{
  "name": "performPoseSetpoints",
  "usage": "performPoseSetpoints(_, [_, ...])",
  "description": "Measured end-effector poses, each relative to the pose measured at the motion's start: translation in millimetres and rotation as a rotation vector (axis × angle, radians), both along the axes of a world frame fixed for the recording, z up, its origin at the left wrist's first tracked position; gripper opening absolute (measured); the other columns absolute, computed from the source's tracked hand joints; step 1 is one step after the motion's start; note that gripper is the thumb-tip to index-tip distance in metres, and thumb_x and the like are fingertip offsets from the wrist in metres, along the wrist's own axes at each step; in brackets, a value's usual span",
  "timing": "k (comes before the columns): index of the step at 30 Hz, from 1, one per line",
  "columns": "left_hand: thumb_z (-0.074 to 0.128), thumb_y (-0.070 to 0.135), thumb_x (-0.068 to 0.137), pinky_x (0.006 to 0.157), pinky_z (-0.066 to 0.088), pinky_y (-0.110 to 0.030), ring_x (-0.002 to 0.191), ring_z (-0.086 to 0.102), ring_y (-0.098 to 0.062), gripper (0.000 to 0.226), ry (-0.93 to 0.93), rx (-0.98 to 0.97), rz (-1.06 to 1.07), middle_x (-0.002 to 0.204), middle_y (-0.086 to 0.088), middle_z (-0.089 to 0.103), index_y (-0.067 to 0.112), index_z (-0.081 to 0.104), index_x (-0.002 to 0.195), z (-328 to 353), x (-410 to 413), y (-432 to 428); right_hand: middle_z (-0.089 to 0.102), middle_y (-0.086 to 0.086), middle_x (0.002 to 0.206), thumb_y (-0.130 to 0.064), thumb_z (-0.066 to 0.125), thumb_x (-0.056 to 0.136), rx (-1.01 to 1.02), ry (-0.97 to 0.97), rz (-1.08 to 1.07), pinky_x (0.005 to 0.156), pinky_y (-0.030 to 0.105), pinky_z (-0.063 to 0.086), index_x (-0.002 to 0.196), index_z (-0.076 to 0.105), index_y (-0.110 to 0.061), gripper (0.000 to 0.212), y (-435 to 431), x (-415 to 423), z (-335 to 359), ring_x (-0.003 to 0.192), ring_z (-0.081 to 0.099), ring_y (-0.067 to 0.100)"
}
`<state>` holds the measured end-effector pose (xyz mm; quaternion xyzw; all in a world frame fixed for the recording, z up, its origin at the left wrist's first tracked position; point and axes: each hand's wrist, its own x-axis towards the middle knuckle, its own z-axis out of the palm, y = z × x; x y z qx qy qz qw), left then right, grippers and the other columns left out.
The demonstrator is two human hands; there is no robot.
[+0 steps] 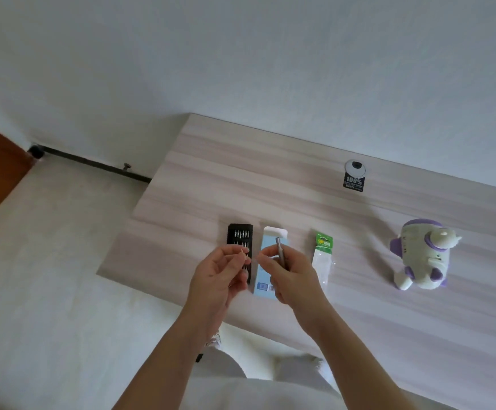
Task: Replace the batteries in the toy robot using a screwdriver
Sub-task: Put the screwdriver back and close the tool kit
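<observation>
Two hands hover over a table [240,173]. The left hand [220,276] pinches a small bit [243,252]; the right hand [288,270] grips a grey screwdriver [280,251]. Just beyond lie a bit case [239,235], blue box [269,242] and battery pack [324,247]. The toy robot [424,255] sits well apart, to the right.

Both bare forearms are angling inward from the lower edge, wrists raised. The left hand [217,279] is pinching a small bit [244,252] between thumb and fingertips. The right hand [292,275] is gripping a screwdriver handle [281,253] in curled fingers, hovering just beside the left without touching it.
</observation>
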<state>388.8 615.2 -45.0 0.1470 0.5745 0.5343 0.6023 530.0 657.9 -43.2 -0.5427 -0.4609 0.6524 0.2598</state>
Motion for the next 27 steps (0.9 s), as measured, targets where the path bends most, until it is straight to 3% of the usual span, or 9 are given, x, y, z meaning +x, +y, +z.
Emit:
performPoseSetpoints(6, [0.066,0.003,0.09,0.064,0.05,-0.029,0.061,0.053,-0.017,0.01,0.011,0.018,-0.132,0.075,-0.012,0.062,0.005,0.063,0.1,-11,-69,24,0.046,-0.01,0.047,-0.013,0.069,0.092,-0.05,0.045,-0.177,0.04,0.013,0.032,0.084,0.075,-0.009,0.011,10,-72,-4,0.039,0.04,0.001])
performPoseSetpoints(10, [0.07,0.004,0.089,0.06,0.05,-0.026,0.058,0.051,-0.017,0.014,0.064,0.008,-0.23,0.068,-0.009,0.063,0.008,0.057,0.089,-19,-101,33,0.034,-0.005,0.048,-0.017,0.071,0.091,-0.07,0.051,-0.224,0.043,0.023,0.024,0.082,0.078,-0.014,0.012,13,-97,-14,0.042,0.026,0.009])
performPoseSetpoints(17, [0.082,0.03,0.063,0.064,0.042,-0.033,0.055,0.046,-0.018,0.032,-0.007,-0.044,-0.358,0.065,-0.013,0.06,0.012,0.059,0.077,-31,-118,45,0.026,0.002,0.056,-0.012,0.066,0.093,-0.143,0.168,-0.147,0.041,0.02,0.02,0.094,0.077,-0.006,0.012,19,-97,-25,0.046,0.018,0.01])
performPoseSetpoints(23, [0.079,0.025,0.072,0.063,0.04,-0.031,0.055,0.043,-0.018,0.03,-0.003,-0.093,-0.4,0.064,-0.011,0.055,0.005,0.059,0.084,-49,-115,52,0.027,0.005,0.061,-0.014,0.067,0.093,-0.214,0.107,-0.109,0.044,0.026,0.013,0.087,0.074,-0.01,0.01,26,-91,-40,0.047,0.018,0.012])
performPoseSetpoints(27, [0.068,0.009,0.092,0.057,0.043,-0.023,0.054,0.05,-0.011,0.011,0.08,-0.062,-0.419,0.07,-0.003,0.069,0.005,0.061,0.085,-69,-113,56,0.036,-0.004,0.051,-0.011,0.067,0.093,-0.258,0.065,-0.143,0.042,0.025,0.014,0.086,0.071,-0.008,0.009,36,-90,-53,0.042,0.02,0.009])
